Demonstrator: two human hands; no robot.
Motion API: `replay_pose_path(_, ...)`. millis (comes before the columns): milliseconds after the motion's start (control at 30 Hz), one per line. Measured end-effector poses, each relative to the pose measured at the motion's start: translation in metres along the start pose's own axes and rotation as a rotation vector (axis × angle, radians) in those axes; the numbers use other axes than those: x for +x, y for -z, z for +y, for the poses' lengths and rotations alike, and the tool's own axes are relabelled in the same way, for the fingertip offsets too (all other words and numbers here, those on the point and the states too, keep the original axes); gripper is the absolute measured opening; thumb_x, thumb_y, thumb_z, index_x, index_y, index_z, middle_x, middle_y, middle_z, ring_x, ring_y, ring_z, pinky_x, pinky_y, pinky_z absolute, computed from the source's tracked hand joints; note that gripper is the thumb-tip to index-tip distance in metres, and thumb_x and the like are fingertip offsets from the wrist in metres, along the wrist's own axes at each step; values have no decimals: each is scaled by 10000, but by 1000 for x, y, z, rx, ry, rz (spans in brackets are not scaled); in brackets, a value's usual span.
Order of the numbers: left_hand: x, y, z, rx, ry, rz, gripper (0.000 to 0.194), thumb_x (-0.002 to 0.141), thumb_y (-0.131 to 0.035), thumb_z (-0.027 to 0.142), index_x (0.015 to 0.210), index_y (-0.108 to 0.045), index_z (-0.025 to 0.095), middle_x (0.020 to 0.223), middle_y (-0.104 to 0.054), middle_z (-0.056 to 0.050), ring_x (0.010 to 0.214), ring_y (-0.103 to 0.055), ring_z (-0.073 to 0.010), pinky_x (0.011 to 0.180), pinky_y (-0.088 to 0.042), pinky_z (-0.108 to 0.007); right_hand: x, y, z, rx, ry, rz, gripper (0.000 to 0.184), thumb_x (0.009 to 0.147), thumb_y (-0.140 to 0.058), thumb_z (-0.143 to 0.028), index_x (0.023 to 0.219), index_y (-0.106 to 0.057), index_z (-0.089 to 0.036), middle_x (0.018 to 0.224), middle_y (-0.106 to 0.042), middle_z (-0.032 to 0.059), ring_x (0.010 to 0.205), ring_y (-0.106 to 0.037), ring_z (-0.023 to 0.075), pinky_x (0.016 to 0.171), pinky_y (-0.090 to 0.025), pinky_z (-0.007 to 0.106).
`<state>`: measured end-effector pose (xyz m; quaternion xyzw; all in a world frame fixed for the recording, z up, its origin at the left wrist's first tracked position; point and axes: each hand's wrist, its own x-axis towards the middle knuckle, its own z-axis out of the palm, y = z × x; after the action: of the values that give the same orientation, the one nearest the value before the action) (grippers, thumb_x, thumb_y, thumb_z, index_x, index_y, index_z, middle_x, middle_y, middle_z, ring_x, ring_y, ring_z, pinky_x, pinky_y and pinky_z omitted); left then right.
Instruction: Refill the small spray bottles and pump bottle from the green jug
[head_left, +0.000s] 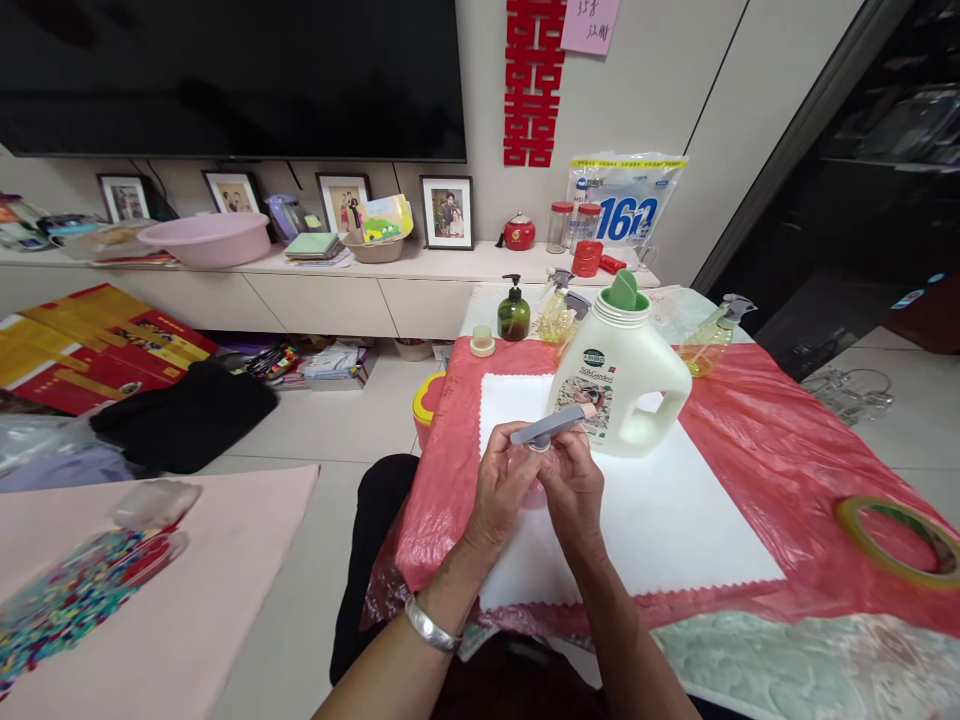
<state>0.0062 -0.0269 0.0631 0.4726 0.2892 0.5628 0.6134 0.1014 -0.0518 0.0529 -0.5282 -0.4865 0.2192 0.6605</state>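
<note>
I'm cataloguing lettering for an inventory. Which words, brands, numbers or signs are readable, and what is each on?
"160": white-and-blue plastic bag; other print too small.
"SilkGarden", seemingly: pale cream plastic jug with a handle; other characters blurred.
"35": pink paper note; remaining handwriting unclear.
"囍", repeated: red paper cutout.
None readable: translucent pink bottle with grey spray head.
</note>
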Motion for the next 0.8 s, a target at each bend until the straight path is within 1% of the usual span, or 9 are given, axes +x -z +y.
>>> replay_pose_path(100, 0, -5, 3, -23, 0, 48, 389, 762, -826, 372, 1057, -633, 208, 986, -703, -35, 897, -673, -185, 831, -540, -307, -1, 0, 1, -33, 20, 6, 243, 879, -655, -366, 1091, -711, -262, 1102, -615, 62, 1109, -584, 237, 953, -486, 368)
replay_pose_path(233, -2, -8, 3, -42, 12, 62, 398, 774, -822, 376, 1070, -615, 208, 981, -703, -31, 887, -675, -171, 815, -540, -296, -1, 1, 3, -58, 25, 30, 206, 849, -681, -363, 1020, -715, -253, 1039, -617, 55, 1042, -599, 232, 892, -500, 362)
replay_pose_path(333, -3, -8, 4, -53, 31, 66, 457, 771, -829, 405, 1117, -595, 220, 974, -706, -23, 854, -672, -162, 805, -541, -296, -2, -2, 3, -86, 23, 77, 169, 829, -695, -344, 964, -698, -242, 997, -613, 45, 978, -594, 219, 856, -488, 357)
replay_pose_path(433, -5, -8, 7, -47, 45, 69, 493, 763, -832, 439, 1131, -585, 223, 962, -714, -23, 846, -675, -169, 798, -538, -301, -3, -5, 1, -116, 24, 143, 126, 795, -706, -307, 886, -664, -229, 944, -605, 34, 934, -573, 210, 825, -462, 346)
replay_pose_path(533, -5, -8, 9, -20, 47, 64, 490, 773, -820, 457, 1138, -594, 220, 982, -721, -33, 869, -678, -180, 794, -529, -300, -4, -9, 1, -116, 20, 162, 127, 777, -703, -292, 857, -637, -219, 918, -583, 28, 900, -560, 202, 801, -459, 338)
replay_pose_path(667, -6, -7, 5, 15, 25, 57, 446, 814, -782, 467, 1134, -606, 210, 1001, -712, -39, 907, -677, -190, 826, -516, -307, -3, -9, -3, -95, 17, 123, 135, 798, -687, -306, 854, -605, -215, 939, -555, 23, 919, -552, 194, 821, -470, 332)
replay_pose_path(733, -6, -6, 2, 28, 3, 67, 386, 838, -764, 455, 1095, -610, 212, 1017, -699, -35, 935, -668, -188, 853, -509, -307, -1, -6, -6, -90, 16, 65, 133, 829, -670, -327, 900, -636, -219, 976, -562, 28, 956, -555, 198, 856, -475, 339)
replay_pose_path(800, -6, -6, -1, 43, -22, 80, 337, 855, -755, 436, 1070, -617, 216, 1031, -683, -27, 956, -652, -180, 884, -500, -304, 0, -1, -9, -82, 6, -10, 182, 860, -658, -356, 990, -681, -231, 1014, -563, 35, 1002, -564, 208, 892, -484, 351)
